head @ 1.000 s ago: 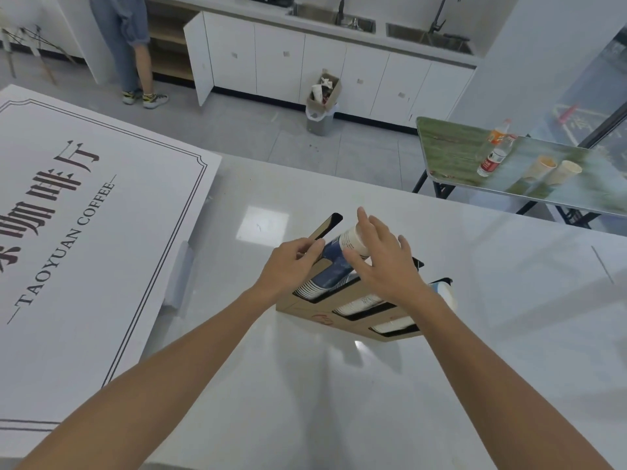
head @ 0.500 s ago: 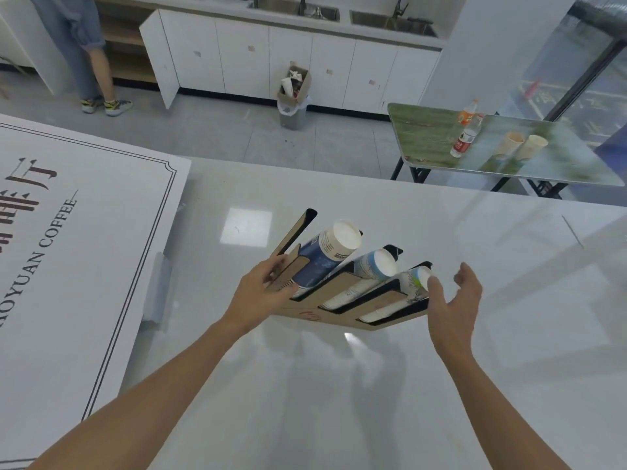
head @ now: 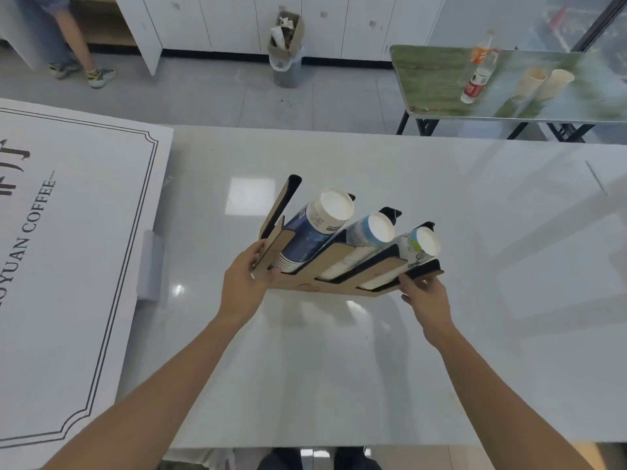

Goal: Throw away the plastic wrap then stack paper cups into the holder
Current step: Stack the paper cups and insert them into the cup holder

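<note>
A brown and black cup holder (head: 334, 264) stands on the white counter (head: 339, 368) in the middle of the view. Three slanted stacks of paper cups lie in its slots: a dark blue stack (head: 310, 228) on the left, a light blue stack (head: 368, 232) in the middle, and a green-and-white stack (head: 419, 244) on the right. My left hand (head: 246, 279) grips the holder's left end. My right hand (head: 424, 293) grips its right end at the black base. No plastic wrap is visible.
A large white coffee sign board (head: 68, 266) covers the counter's left side. Beyond the counter, a grey bin with a cardboard box (head: 286, 59) stands on the floor by white cabinets. A glass folding table (head: 509, 86) holds bottles and two cups. A person's legs (head: 71, 45) are far left.
My right hand left the top of the dark blue stack, swung out to the right and closed on the holder's right end. My left hand stayed on the left end.
</note>
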